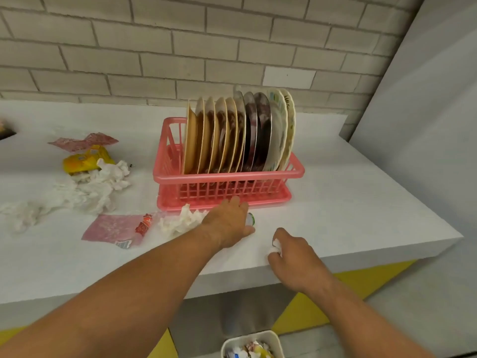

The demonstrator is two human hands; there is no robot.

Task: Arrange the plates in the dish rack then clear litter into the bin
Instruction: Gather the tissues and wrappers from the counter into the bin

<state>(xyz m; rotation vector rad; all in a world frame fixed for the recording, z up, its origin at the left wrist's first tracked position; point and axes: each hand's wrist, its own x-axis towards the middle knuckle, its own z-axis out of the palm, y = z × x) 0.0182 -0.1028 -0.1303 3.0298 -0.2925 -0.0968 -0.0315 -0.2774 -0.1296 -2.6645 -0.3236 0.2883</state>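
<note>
1. The left hand (227,223) lay just in front of the dish rack (227,187) with its back to the camera. Its fingertips were hidden, so I could not tell whether it grasped or only touched the white-and-green scrap (251,218) beneath them.
2. That scrap was mostly covered and too small to identify.
3. The right hand (291,254), in front of the rack and to its right, had its fingers curled and pinched a small white wad (276,245).
4. The bin (273,339), on the floor below and in front of the rack, was cut off by the frame's bottom edge. It held crumpled paper and wrappers.
5. The pink rack stood on the bench (361,189) and held the plates (232,130) upright in 1 close row.
6. Litter lay left of the rack: a crumpled tissue (180,220) by its front corner, a pink wrapper (113,228), a tissue heap (93,187) and a yellow packet (85,160).
</note>
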